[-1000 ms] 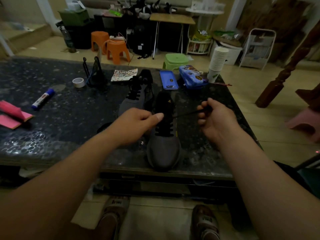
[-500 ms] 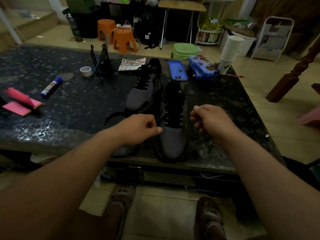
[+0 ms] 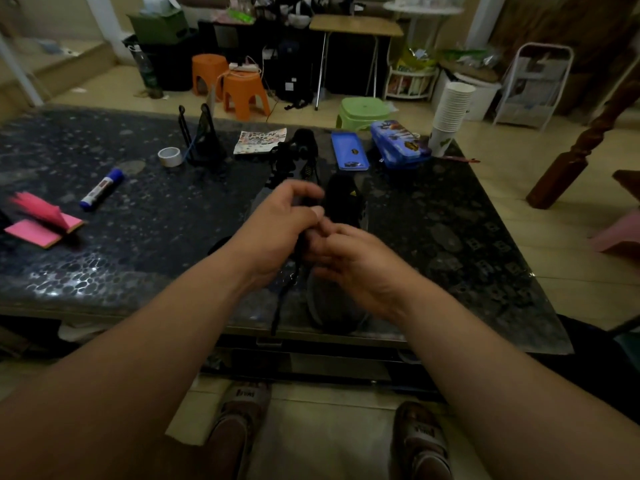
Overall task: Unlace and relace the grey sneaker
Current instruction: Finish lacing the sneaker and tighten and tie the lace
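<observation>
Sneaker (image 3: 330, 306) sits at counter (image 3: 450, 237) front edge, toe twd person. Left grip (image 3: 277, 233) curls round black lace (image 3: 285, 292) hanging beside it. Right grip (image 3: 353, 265) touches left, fingers half-curled; can't tell if holding.

Left of grey sneaker (image 3: 329, 306): other sneaker (image 3: 298, 156); right free.

sneaker (image 3: 330, 304) on table (image 3: 450, 237), second shoe (image 3: 298, 150) behind it, marker (image 3: 102, 189) left, cups (image 3: 450, 112) right
</observation>
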`<state>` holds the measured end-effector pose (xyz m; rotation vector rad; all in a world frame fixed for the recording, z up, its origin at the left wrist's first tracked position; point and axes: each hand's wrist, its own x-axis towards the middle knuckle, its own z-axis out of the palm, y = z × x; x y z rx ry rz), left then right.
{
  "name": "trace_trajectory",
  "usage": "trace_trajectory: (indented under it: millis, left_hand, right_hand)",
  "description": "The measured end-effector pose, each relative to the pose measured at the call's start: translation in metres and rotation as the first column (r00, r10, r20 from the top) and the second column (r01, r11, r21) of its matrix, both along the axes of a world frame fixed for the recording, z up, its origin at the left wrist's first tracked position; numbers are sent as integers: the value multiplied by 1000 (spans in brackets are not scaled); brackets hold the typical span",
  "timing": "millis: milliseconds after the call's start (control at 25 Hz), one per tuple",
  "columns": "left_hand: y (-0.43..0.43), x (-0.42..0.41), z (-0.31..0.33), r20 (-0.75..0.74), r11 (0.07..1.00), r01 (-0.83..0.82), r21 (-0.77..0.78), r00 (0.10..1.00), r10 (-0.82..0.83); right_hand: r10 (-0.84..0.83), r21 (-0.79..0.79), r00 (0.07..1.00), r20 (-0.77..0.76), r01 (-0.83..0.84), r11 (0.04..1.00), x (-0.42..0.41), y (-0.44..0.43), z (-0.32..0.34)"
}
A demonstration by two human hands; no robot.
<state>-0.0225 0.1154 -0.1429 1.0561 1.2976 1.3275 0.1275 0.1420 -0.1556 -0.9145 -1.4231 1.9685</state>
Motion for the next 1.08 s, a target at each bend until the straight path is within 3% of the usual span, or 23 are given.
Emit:
trace_trajectory:
  millis: [80, 160, 240, 280, 320, 360, 400, 440, 480, 520, 560, 600, 640, 760, 840, 880, 960, 1000, 1080]
  left_hand:
    - [5, 5, 6, 175, 999, -31, 18, 984, 27]
    - [12, 2, 5, 330, 997, -74, -20, 941, 76]
    - [17, -10, -2, 344, 980, -170, -101, 919, 194]
    - [19, -22, -9, 235, 962, -225, -156, 937, 258]
    - [19, -34, -17, 24, 938, -285, -198, 955, 295]
    - [16, -44, -25, -286, 917, -351, -191, 913, 290]
    - [13, -48, -31, -602, 918, -381, -112, 761, 242]
    - [10, -44, -33, -801, 939, -344, 26, 555, 225]
    - [9, -33, -33, -859, 958, -225, 178, 440, 263]
    - [9, -16, -29, -833, 967, -85, 240, 494, 250]
    - [10, 2, -23, -749, 975, 20, 223, 643, 158]
    - [11, 18, -19, -670, 985, 95, 145, 742, 27]
    - [13, 28, -18, -614, 990, 132, 50, 786, -74]
    - [24, 13, -26, -600, 992, 100, -78, 790, -127]
    - [32, -2, -31, -563, 999, 24, -45, 825, -45]
    - [37, -6, -35, -564, 1000, -23, 11, 825, 26]
    - [43, -5, -44, -657, 981, -88, 173, 732, 181]
    - [46, -3, -48, -689, 968, -81, 238, 689, 226]
    - [48, 0, -53, -686, 960, -63, 273, 687, 240]
  right_hand:
    - [46, -138, 985, -164, -69, 988, -9, -8, -2]
    - [79, -222, 993, -85, -96, 970, -5, -10, -6]
    - [72, -276, 996, 49, -56, 959, 11, -3, -7]
    - [35, -241, 991, 133, -2, 971, 22, 5, -7]
    - [-18, -147, 973, 230, 53, 988, 33, 13, -8]
    - [-84, -21, 944, 318, 96, 995, 44, 19, -8]
    - [-140, 97, 919, 368, 111, 989, 51, 25, -9]
    - [-163, 178, 910, 381, 101, 979, 53, 28, -9]
    - [-159, 227, 915, 370, 77, 971, 50, 30, -7]
    - [-141, 268, 929, 342, 48, 962, 43, 30, -6]
    - [-132, 317, 940, 314, 27, 948, 35, 31, -3]
    - [-140, 370, 943, 302, 19, 929, 28, 33, 0]
    - [-162, 415, 938, 306, 22, 909, 24, 38, 2]
    - [-220, 411, 921, 322, 73, 909, 28, 62, -2]
    - [-353, 446, 879, 321, 189, 875, 34, 85, -9]
    - [-440, 552, 828, 349, 198, 810, 36, 98, -11]
    - [-473, 719, 781, 408, 45, 694, 33, 116, -13]
    - [-421, 736, 778, 467, -78, 672, 29, 122, -16]
    - [-336, 689, 712, 617, -281, 668, 21, 131, -25]
